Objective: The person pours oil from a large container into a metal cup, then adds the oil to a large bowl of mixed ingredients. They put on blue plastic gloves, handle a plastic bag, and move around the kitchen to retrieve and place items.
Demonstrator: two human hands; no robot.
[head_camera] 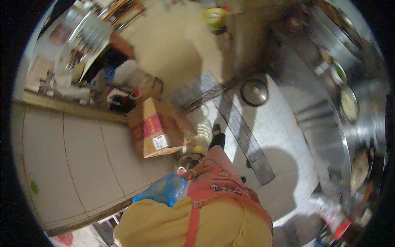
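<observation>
My left hand (202, 170) is low in front of the patterned red apron (220, 180), with a bracelet at the wrist. Blur hides whether its fingers hold anything. Crinkled blue plastic (163, 187) spans from my yellow sleeve to that wrist, seemingly a sleeve cover. Close beyond the wrist is a white loop handle (182, 169), apparently of a container on the floor. Clear containers (203, 132), one with a yellow lid (198, 149), stand between my leg and a taped cardboard box (168, 129) bearing a label. My right hand is out of view.
A white-tiled counter (83, 154) runs along the left. Metal floor grates (247, 136) cross the floor ahead, beside a round metal lid or pan (255, 92). On the right is a steel worktop (330, 123) with oval dishes (349, 103). A yellow bucket (215, 19) stands farther off.
</observation>
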